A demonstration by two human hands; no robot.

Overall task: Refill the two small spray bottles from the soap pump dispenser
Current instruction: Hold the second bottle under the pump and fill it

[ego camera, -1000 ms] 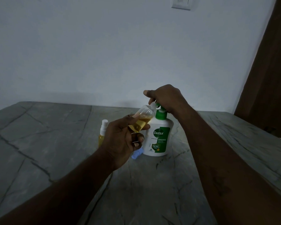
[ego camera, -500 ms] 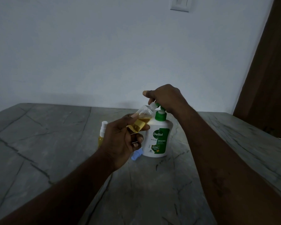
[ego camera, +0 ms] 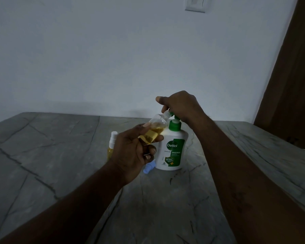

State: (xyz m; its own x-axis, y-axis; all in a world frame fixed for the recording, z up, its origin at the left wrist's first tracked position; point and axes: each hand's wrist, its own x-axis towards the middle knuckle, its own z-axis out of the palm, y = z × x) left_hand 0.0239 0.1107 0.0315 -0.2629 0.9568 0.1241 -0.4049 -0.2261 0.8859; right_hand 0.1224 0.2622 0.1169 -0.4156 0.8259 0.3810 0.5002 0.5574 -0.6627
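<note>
while the right hand (ego camera: 181,106) sits on top of the one dispenser (ego camera: 173,155), its fingers (ego camera: 166,106) curled over the green pump head and its thumb sticking out to the left, the left hand (ego camera: 130,155) holds the first bottle (ego camera: 157,123) in the air. that bottle is tilted, with its open neck up against the green nozzle. the left thumb and fingers pinch its lower half, and yellow liquid fills roughly that half. the dispenser, white with a green label, stands upright on the grey veined surface (ego camera: 51,155). of two small bottles in all, the second bottle (ego camera: 111,147) stands upright just behind the left hand, white-capped and yellow inside, partly hidden. one blue cap (ego camera: 149,167) lies by the dispenser's base; whether it touches, i cannot tell. one switch plate (ego camera: 195,5) sits high on the wall (ego camera: 95,59), and one brown door (ego camera: 298,76) is at the right.
</note>
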